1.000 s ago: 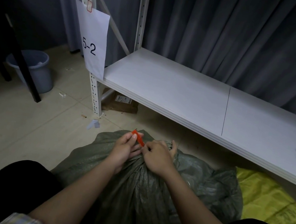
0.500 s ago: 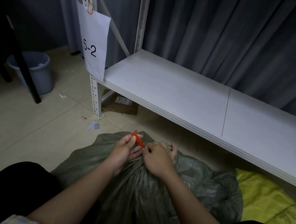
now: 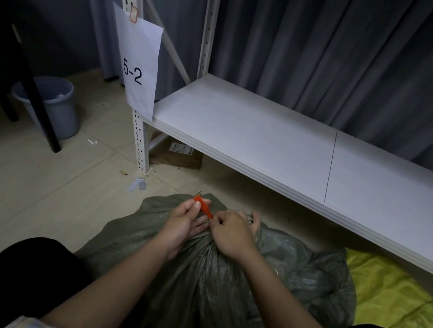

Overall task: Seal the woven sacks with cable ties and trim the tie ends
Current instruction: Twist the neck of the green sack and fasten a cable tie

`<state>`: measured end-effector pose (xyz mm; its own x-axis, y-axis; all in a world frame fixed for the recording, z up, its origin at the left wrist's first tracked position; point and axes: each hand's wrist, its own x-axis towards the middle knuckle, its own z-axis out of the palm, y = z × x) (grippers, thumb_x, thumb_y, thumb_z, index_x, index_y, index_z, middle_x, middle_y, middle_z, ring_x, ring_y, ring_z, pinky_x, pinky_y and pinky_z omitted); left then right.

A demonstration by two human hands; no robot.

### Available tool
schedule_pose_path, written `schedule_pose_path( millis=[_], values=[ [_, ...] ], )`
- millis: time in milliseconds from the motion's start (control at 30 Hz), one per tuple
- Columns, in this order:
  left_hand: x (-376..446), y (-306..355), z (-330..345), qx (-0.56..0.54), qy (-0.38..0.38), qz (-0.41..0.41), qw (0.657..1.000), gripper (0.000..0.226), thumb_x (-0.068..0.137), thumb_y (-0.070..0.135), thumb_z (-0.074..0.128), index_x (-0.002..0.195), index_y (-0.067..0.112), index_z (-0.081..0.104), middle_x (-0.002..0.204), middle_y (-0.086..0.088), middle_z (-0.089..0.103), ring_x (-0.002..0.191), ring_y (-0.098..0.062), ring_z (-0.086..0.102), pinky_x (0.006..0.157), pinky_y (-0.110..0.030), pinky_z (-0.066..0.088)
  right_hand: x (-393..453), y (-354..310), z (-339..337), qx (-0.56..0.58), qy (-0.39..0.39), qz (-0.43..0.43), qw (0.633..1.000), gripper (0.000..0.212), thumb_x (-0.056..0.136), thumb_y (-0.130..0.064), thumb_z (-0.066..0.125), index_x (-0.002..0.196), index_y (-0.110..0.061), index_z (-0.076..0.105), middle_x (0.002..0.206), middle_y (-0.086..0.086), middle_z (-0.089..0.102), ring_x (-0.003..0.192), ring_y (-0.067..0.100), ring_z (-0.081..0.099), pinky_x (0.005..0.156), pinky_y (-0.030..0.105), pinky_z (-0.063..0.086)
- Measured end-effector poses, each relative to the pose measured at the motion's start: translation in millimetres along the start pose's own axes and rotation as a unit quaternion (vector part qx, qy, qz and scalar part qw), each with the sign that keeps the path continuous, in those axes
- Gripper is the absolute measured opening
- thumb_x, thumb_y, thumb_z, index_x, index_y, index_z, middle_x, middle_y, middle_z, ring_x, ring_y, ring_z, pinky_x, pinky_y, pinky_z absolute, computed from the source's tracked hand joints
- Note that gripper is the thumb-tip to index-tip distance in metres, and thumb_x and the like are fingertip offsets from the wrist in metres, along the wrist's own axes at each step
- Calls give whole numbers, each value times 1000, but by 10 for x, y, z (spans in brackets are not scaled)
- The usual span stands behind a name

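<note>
Nearest the camera are two dark-clothed knees, and between them stands a green sack point(image 3: 208, 283) of coarse woven plastic, its cloth drawn up in tight pleats to a gathered neck. Both bare forearms reach over it to that neck. The left hand point(image 3: 186, 224) pinches a red tie point(image 3: 203, 207), a short, flat, glossy plastic strip, between thumb and fingers; the strip slants down to the right toward the other hand. The right hand point(image 3: 230, 236) is curled over the bunched neck, gripping the cloth, with its fingertips meeting the lower end of the tie. Whether the tie already circles the neck cannot be told, since the hands cover it.

To the right, a yellow sack point(image 3: 396, 303) lies flat and crinkled on the floor, touching the green one and partly under the shelf. The floor point(image 3: 23, 191) is pale, smooth tile strewn with small white scraps.

Beyond the sacks runs a low white shelf point(image 3: 255, 141), a flat matte board in two panels, carried on a perforated metal post point(image 3: 139, 146). A paper sheet point(image 3: 139, 68) marked "5-2" hangs from the post. Under the shelf sits a brown cardboard box point(image 3: 180, 155). At far left a round grey plastic bucket point(image 3: 52, 105) stands behind a black table leg point(image 3: 35, 91). Grey curtains point(image 3: 338, 55) hang in soft vertical folds at the back.
</note>
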<state>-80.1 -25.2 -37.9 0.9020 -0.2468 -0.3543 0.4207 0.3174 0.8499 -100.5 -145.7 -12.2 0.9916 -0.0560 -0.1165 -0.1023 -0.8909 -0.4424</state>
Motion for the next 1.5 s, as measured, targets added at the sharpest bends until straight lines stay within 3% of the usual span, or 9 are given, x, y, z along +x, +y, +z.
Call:
schedule_pose_path(
  millis=[233, 500, 700, 933, 1200, 1333, 1500],
  values=[
    [9, -14, -35, 0, -5, -5, 1000, 27, 101, 20, 38, 117, 12, 57, 127, -12, 56, 119, -25, 55, 97, -32, 46, -13, -17, 5, -2, 4, 0, 1000, 32, 92, -26, 38, 62, -22, 46, 86, -9, 54, 114, 15, 43, 113, 48, -3],
    [22, -27, -25, 11, -6, 8, 1000, 24, 100, 21, 39, 110, 16, 60, 120, -10, 61, 110, -18, 60, 81, -21, 53, -26, -26, 3, -19, 10, -9, 1000, 26, 94, -28, 38, 73, -23, 52, 89, -8, 53, 116, 16, 42, 113, 49, -2],
    [11, -18, -14, 9, -6, 8, 1000, 24, 100, 20, 38, 109, 16, 60, 113, -7, 63, 107, -17, 61, 83, -22, 52, -33, -35, -7, -12, 8, -6, 1000, 30, 93, -30, 39, 66, -22, 48, 87, -8, 53, 114, 15, 42, 112, 48, -2],
    [18, -43, -23, -15, 3, 0, 1000, 30, 100, 19, 38, 122, 8, 55, 128, -9, 57, 116, -23, 58, 91, -29, 48, -48, -27, 4, -4, 11, 0, 1000, 31, 92, -31, 40, 63, -22, 47, 85, -8, 54, 112, 14, 43, 113, 48, -2],
    [6, -35, -32, -21, -1, -6, 1000, 25, 100, 20, 39, 113, 13, 59, 122, -9, 59, 116, -23, 57, 99, -34, 45, -44, -23, 7, -2, 12, -4, 1000, 33, 92, -32, 40, 61, -22, 45, 85, -9, 53, 113, 14, 43, 113, 48, -2],
    [4, -41, -40, -23, -2, -4, 1000, 28, 100, 19, 38, 119, 9, 56, 123, -11, 59, 117, -24, 57, 102, -35, 43, -58, -28, 10, 2, 16, -4, 1000, 33, 93, -31, 40, 62, -23, 44, 84, -9, 52, 112, 14, 43, 113, 47, -2],
    [22, -53, -54, -18, -1, -7, 1000, 25, 100, 20, 39, 110, 14, 61, 119, -11, 62, 114, -22, 59, 96, -32, 47, -52, -38, 24, 0, 16, -1, 1000, 31, 93, -32, 40, 64, -23, 47, 86, -8, 53, 112, 14, 42, 113, 48, -1]
  ],
)
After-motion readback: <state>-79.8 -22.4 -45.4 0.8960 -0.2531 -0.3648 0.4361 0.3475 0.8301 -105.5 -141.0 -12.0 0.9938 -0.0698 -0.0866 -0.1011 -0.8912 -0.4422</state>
